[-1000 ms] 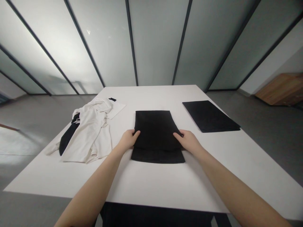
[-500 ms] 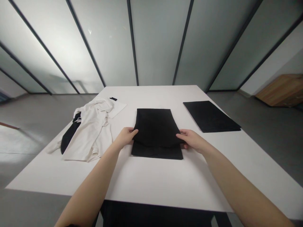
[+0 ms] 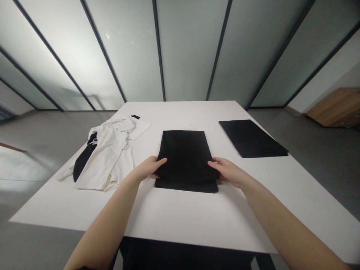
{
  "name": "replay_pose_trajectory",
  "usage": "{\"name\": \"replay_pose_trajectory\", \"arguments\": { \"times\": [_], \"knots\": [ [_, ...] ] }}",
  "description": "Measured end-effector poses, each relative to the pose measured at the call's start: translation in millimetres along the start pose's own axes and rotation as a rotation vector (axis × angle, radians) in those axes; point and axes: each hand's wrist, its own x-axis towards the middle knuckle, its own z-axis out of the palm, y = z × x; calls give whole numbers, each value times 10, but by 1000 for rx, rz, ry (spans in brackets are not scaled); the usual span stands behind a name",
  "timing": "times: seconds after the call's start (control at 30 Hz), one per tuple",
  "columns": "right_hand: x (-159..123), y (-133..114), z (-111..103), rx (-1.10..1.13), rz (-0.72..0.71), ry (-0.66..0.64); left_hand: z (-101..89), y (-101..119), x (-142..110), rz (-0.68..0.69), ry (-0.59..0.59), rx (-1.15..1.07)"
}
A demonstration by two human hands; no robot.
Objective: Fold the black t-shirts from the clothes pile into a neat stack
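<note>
A folded black garment (image 3: 185, 155) lies in the middle of the white table. Its upper layer covers most of the lower one, and a narrow strip of the lower layer shows along the near edge. My left hand (image 3: 149, 168) grips the left side of that upper layer, thumb on top and fingers underneath. On the opposite side, my right hand (image 3: 226, 170) pinches the cloth the same way. The fingertips under the cloth are hidden from me.
White clothing (image 3: 112, 150) lies loosely heaped on the left, with a black piece (image 3: 84, 161) beneath it. A flat, folded black cloth stack (image 3: 251, 138) rests at the right. The white table (image 3: 180, 221) has its near edge close to my body. Frosted glass panels stand behind.
Both hands have drawn the upper layer of the garment a little toward me. The strip of lower layer at the near edge is narrower now.
</note>
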Motion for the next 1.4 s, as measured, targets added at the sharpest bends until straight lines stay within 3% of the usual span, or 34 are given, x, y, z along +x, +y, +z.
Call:
{"name": "replay_pose_trajectory", "arguments": {
  "times": [0.13, 0.23, 0.33, 0.47, 0.57, 0.83, 1.07, 1.23, 1.4],
  "knots": [
    [-13, 16, 107, -6, -24, 104, 36, 0, 17, 101, -42, -86],
    [-46, -15, 129, 37, -17, 2, 1, 36, -10, 122, -96, -152],
    [-85, -53, 79, 127, -24, -163, -73, 63, -67, 85, -232, -206],
    [-107, -37, 11, 120, 103, -226, -150, 17, -99, 26, -413, -42],
    [-103, 2, 21, 112, 117, -207, -140, -34, -63, 47, -349, 54],
    [-61, 56, 105, 81, -64, -142, 65, -78, 79, 247, 38, 23],
    [90, 118, 122, 58, -153, -31, 185, -78, 207, 350, 107, -79],
    [244, 142, 117, 27, -194, 103, 197, -22, 333, 390, 69, -228],
    [286, 120, 130, 9, -274, 128, 200, -5, 357, 460, 76, -219]
  ]
}}
